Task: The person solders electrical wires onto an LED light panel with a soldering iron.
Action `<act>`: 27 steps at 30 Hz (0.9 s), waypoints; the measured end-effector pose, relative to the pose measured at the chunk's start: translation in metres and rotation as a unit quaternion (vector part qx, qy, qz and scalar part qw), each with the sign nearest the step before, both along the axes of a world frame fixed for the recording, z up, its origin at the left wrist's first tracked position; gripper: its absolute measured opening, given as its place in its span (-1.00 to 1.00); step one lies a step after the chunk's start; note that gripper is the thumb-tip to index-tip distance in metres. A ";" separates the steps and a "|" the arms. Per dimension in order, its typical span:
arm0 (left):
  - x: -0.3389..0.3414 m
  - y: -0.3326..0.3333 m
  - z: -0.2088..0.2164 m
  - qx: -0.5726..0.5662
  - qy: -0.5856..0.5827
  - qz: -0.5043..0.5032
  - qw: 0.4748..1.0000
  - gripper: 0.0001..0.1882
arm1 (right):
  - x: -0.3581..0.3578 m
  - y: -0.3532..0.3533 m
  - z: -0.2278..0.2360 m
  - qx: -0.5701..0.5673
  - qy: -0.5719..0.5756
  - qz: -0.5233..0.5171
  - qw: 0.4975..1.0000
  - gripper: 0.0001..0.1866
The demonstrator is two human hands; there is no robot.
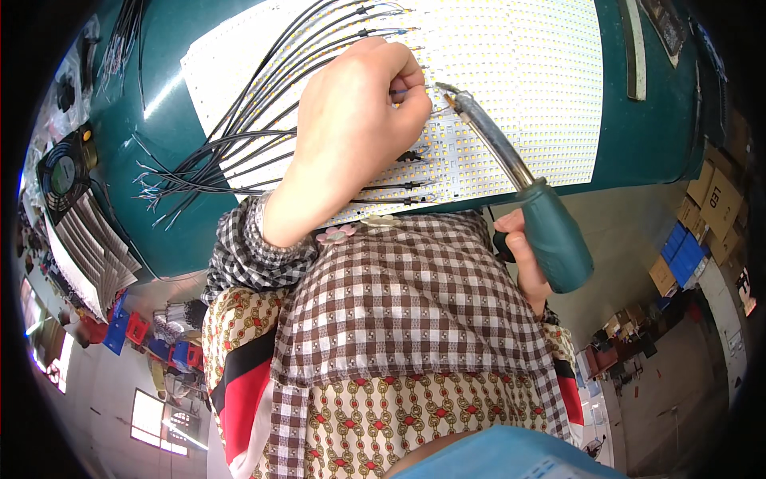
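Two bare hands worked over a white LED panel [511,72] that lay on a dark green counter [159,207]. The left hand [351,136] rested on the panel with its fingers [407,76] curled together, pinching the end of a thin black wire [263,132] against the panel's surface. That wire belonged to a bundle of black wires [199,164] that fanned across the left part of the panel and trailed off its edge onto the counter, where their stripped ends lay loose.

The right hand [523,255] was at the near edge of the counter, its fingers wrapped tight around the green handle of a soldering iron [511,172]. The iron's metal shaft slanted up and to the left, and its tip sat just beside the left fingertips on the panel; whether the tip touched the wire could not be told.

Several more black leads [403,188] lay along the panel's near edge, below the left hand. A checked sleeve [247,247] covered the left forearm, and a checked apron [407,295] over a patterned garment filled the lower middle of the view. A small fan [64,172] in a black frame sat at the far left of the counter, with a stack of pale strips [92,255] beside it.
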State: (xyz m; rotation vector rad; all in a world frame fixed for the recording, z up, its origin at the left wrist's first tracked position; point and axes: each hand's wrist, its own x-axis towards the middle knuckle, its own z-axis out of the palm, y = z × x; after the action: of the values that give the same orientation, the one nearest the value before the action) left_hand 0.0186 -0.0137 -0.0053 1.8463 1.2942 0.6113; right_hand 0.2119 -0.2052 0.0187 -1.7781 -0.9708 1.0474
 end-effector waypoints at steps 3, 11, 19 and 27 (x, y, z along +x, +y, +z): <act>0.001 0.000 0.001 -0.004 0.001 0.003 1.000 -0.94 | 0.003 0.002 0.001 0.054 -0.018 0.046 0.997 -0.46; 0.001 0.002 0.002 -0.013 0.006 0.004 1.000 -0.94 | -0.004 0.009 0.009 0.028 0.013 0.002 1.000 -0.77; -0.007 -0.006 0.010 0.223 0.028 -0.016 0.974 -0.85 | -0.009 0.021 0.017 0.049 0.028 -0.009 0.998 -0.76; -0.005 -0.015 0.008 0.134 0.020 -0.069 0.988 -0.90 | 0.002 0.021 0.007 0.111 0.043 -0.005 0.993 -0.56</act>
State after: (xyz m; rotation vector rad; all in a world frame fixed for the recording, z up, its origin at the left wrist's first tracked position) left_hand 0.0137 -0.0288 0.0025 2.1571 1.1417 0.7033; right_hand 0.2142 -0.1843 0.0257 -1.5420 -0.9835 0.9617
